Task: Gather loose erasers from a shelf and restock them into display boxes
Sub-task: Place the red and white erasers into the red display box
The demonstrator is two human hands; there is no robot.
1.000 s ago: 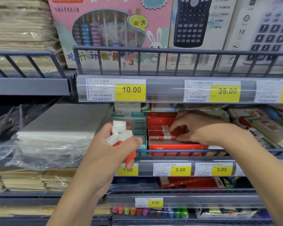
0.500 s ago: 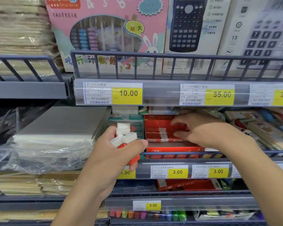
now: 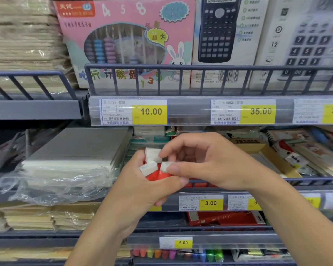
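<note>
My left hand [image 3: 140,191] grips a bundle of erasers [image 3: 152,164] with white ends and red sleeves, held in front of the middle shelf. My right hand [image 3: 210,162] has come over to the bundle, and its thumb and fingertips pinch one white-ended eraser [image 3: 166,166] at the bundle's right side. The red display box is almost wholly hidden behind both hands; only a strip of its red front [image 3: 200,184] shows below the right wrist. A teal display box [image 3: 140,143] stands behind the bundle.
A grey rail [image 3: 306,181] fronts the middle shelf above price tags [image 3: 201,202]. A plastic-wrapped white stack [image 3: 69,162] lies to the left and an open brown box [image 3: 261,150] to the right. Abacus and calculator boxes stand on the upper shelf [image 3: 181,110].
My right hand left the red display box and moved left to the bundle in my left hand, where it now pinches an eraser. The view shifted down slightly.
</note>
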